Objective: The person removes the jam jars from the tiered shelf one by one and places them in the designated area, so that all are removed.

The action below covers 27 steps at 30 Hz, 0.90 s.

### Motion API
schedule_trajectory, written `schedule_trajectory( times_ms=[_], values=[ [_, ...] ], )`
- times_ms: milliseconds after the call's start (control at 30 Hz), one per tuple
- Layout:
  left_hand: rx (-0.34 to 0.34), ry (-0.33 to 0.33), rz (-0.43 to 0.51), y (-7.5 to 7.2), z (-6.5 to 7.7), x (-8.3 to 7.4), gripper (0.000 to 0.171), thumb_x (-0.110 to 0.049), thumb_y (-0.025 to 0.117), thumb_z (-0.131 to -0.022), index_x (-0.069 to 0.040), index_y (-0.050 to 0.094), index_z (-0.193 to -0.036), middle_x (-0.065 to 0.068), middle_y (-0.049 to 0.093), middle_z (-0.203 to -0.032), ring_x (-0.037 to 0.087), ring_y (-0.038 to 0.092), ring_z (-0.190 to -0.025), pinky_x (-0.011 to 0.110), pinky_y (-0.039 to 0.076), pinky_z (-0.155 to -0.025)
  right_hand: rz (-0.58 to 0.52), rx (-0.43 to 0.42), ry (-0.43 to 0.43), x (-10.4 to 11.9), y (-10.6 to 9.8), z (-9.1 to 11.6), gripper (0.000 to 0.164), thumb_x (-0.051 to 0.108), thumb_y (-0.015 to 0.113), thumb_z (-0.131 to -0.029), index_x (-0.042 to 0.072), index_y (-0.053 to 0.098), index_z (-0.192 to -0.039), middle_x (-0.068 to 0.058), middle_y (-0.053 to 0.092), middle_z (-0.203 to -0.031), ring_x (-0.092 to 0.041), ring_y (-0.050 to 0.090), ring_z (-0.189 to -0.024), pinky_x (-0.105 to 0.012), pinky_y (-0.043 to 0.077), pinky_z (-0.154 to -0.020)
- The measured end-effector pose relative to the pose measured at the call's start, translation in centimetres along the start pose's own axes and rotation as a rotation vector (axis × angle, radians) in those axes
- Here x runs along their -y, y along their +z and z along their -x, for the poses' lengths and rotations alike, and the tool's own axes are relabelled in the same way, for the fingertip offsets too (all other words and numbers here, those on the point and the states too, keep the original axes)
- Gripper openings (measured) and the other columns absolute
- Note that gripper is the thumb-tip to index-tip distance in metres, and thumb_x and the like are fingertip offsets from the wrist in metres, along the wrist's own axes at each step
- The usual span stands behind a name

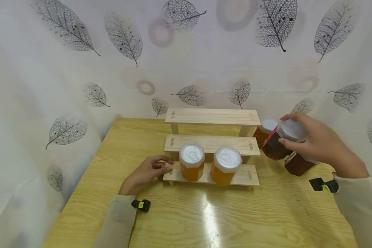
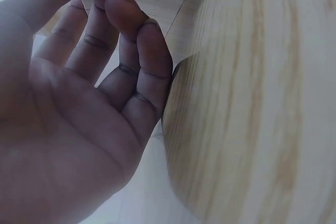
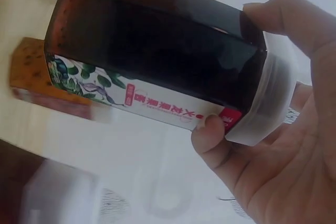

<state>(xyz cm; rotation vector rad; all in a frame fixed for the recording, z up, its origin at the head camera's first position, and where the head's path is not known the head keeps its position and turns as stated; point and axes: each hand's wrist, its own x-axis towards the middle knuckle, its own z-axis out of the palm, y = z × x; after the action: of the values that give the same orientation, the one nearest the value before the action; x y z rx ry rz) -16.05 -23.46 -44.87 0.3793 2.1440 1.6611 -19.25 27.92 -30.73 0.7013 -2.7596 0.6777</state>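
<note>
My right hand (image 1: 316,141) grips a jar of dark jam (image 3: 157,45) around its white lid and shoulder, off the table and tilted. A white label with leaves and pink print runs along its side. My left hand (image 1: 147,172) holds the left end of the bottom step of a three-tier wooden rack (image 1: 212,117), fingers curled at the board's edge. Two white-lidded amber jars stand on the bottom step: a left amber jar (image 1: 192,162) and a right amber jar (image 1: 225,165).
Right of the rack stands another amber jar (image 1: 263,131), partly hidden. A dark brown jar (image 1: 297,163) is beneath my right hand, partly covered by it. The wood-grain table (image 1: 179,217) meets a leaf-print cloth (image 1: 127,82) behind and at the left.
</note>
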Motion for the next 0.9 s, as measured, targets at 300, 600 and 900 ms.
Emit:
schedule_trajectory(
  times_ms=[300,600,900],
  values=[
    [0.000,-0.024,0.012,0.1,-0.1,-0.1,0.033,-0.020,0.070,-0.102,-0.003,0.064,-0.129,0.008,0.064,-0.075,0.021,0.055,-0.066,0.032,0.053,-0.065,-0.028,-0.028,-0.162,-2.7,4.1,1.2,0.064,-0.002,0.090,-0.070,-0.001,0.059,-0.127,-0.017,0.063,-0.113,-0.023,0.058,-0.093,-0.035,0.053,-0.064],
    [0.009,-0.007,0.006,0.1,-0.2,0.1,0.031,-0.016,0.069,-0.102,0.001,0.063,-0.128,0.007,0.065,-0.076,0.019,0.056,-0.067,0.032,0.054,-0.066,-0.021,0.061,-0.084,-3.1,6.0,1.9,0.059,0.001,0.087,-0.079,-0.002,0.055,-0.129,-0.024,0.061,-0.112,-0.042,0.060,-0.098,-0.056,0.053,-0.067],
    [-0.017,-0.028,-0.001,0.2,-0.1,-0.1,0.031,-0.018,0.071,-0.101,-0.003,0.065,-0.127,0.007,0.065,-0.076,0.020,0.057,-0.067,0.031,0.053,-0.064,-0.010,0.087,-0.068,-3.3,6.9,1.4,0.062,0.002,0.084,-0.082,-0.003,0.050,-0.133,-0.032,0.055,-0.121,-0.048,0.056,-0.107,-0.065,0.051,-0.074]
  ],
)
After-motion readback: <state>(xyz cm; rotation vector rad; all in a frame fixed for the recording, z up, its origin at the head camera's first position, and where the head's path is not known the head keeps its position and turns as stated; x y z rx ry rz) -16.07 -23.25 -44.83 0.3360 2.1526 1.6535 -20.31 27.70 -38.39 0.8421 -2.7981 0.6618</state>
